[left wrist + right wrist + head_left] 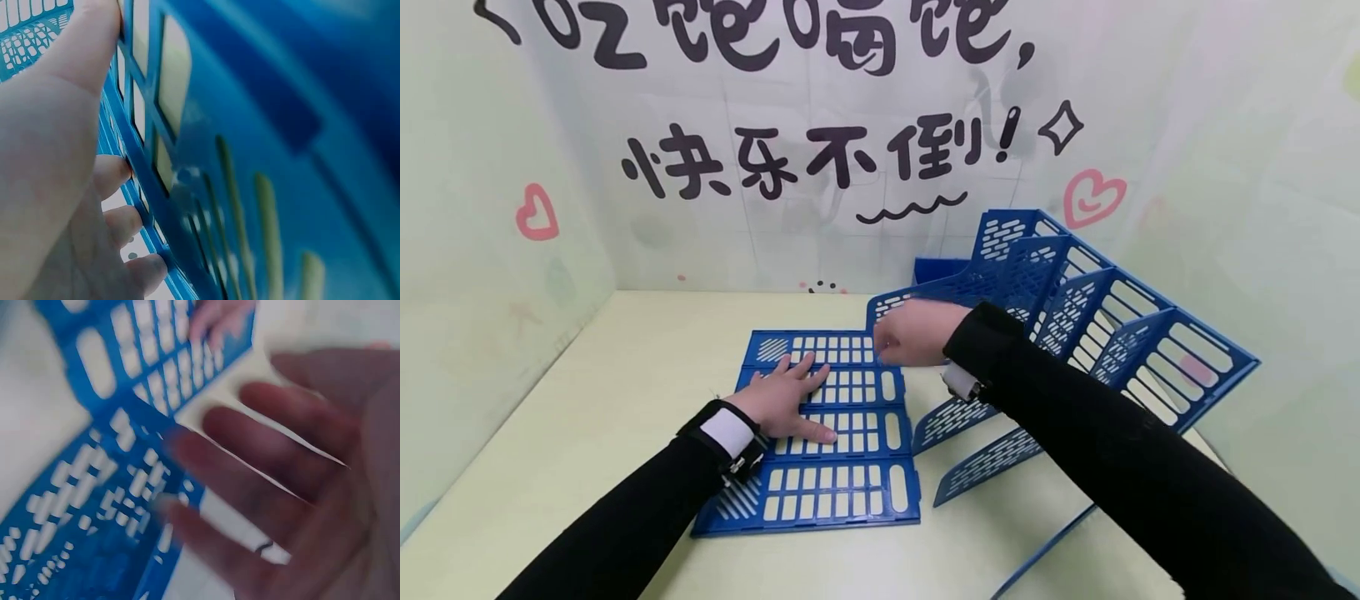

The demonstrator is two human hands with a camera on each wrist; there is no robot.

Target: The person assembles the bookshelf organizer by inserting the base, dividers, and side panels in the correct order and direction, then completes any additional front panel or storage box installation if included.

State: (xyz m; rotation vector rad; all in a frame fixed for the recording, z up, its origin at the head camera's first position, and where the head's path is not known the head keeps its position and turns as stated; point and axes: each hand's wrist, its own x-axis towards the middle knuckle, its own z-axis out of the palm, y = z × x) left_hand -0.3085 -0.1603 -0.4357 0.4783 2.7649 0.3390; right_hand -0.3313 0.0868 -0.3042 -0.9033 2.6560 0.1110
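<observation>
While both hands work mid-table, we handle blue plastic panels.
Our left hand (pixel 782 400) presses flat, fingers straight, on the slotted panel (pixel 842 467); our right hand (pixel 913 332), fingers loosely extended, grasping nothing, hovers by the divider rack (pixel 1097 325).

Open tabletop (pixel 625 375) on the left; upright blue rack (pixel 1097 325) crowding the right.

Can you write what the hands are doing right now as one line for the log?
left hand: pressing flat on blue slotted plastic panel | right hand: open, by blue plastic divider | surface: pale yellow table
</observation>
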